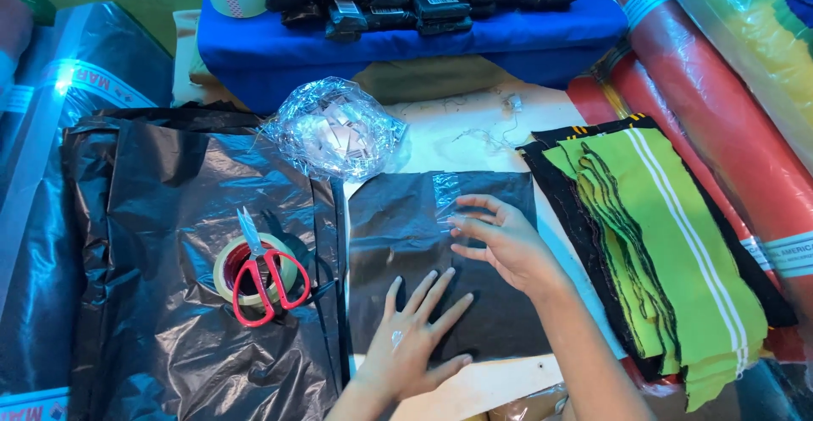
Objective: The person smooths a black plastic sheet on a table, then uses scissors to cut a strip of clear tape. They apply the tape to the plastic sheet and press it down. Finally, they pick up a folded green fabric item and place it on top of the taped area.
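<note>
The left hand (415, 336) lay flat, open, pinning the black plastic packet (406, 235); the right hand (500, 239), at one o'clock, pressed clear tape (445, 196). Probably light, slippery, soft; best held by edges.

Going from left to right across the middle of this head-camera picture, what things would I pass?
Big black plastic sheet → red-handled scissors lying on a tape roll → left hand → right hand, both on a flat black plastic packet → pile of green and black cloth pieces → red fabric roll.

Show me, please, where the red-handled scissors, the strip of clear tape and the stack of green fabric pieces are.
red-handled scissors (264, 284), head view, on the red handles.
strip of clear tape (445, 194), head view, on its middle.
stack of green fabric pieces (669, 243), head view, on the top piece.
</note>
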